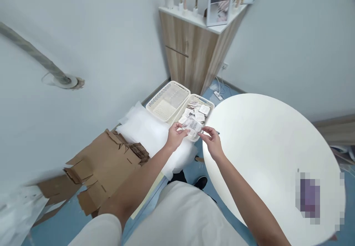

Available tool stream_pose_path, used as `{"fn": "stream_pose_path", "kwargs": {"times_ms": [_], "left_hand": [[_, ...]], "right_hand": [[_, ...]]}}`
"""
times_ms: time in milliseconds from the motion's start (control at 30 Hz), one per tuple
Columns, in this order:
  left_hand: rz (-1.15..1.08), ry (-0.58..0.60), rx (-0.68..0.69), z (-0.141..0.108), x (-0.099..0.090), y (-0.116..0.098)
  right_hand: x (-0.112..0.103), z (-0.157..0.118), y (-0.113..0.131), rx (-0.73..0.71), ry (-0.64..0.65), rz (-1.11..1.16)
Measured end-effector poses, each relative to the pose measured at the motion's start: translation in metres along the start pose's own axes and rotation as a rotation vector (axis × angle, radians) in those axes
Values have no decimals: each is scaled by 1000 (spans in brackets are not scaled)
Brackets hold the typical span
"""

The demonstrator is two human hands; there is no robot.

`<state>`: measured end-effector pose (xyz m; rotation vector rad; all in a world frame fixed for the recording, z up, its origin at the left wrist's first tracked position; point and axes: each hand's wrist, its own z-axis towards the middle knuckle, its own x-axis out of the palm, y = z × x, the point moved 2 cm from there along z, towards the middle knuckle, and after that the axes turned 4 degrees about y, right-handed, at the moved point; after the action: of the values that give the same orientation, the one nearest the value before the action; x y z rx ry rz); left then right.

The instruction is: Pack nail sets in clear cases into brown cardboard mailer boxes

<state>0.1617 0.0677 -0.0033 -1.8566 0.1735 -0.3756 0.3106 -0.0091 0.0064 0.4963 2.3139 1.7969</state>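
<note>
Between my two hands is a small clear plastic packet (192, 125) with something pale and printed inside. My left hand (176, 136) pinches its left edge between thumb and fingers. On the opposite side, my right hand (211, 141) grips the right edge with its fingertips. Just under the packet stands a white plastic basket (210, 106) filled with several small white cards or packets (204, 109). Beside it on the left, a second white basket (163, 110) shows a bare bottom in the part I can see.
A round white table (263, 146) fills the right side, with a blurred-out purple item (310, 197) on it. Flattened cardboard (108, 161) and white foam sheets (144, 127) lie at left. A wooden cabinet (191, 50) and a power strip (218, 95) are behind.
</note>
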Motion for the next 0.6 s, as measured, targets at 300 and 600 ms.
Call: {"fn": "stream_pose_path", "kwargs": {"times_ms": [300, 600], "left_hand": [[147, 468, -53, -98, 115, 31], [282, 754, -28, -148, 199, 65]], "right_hand": [[-124, -125, -2, 38, -110, 160], [-194, -212, -31, 102, -267, 152]]}}
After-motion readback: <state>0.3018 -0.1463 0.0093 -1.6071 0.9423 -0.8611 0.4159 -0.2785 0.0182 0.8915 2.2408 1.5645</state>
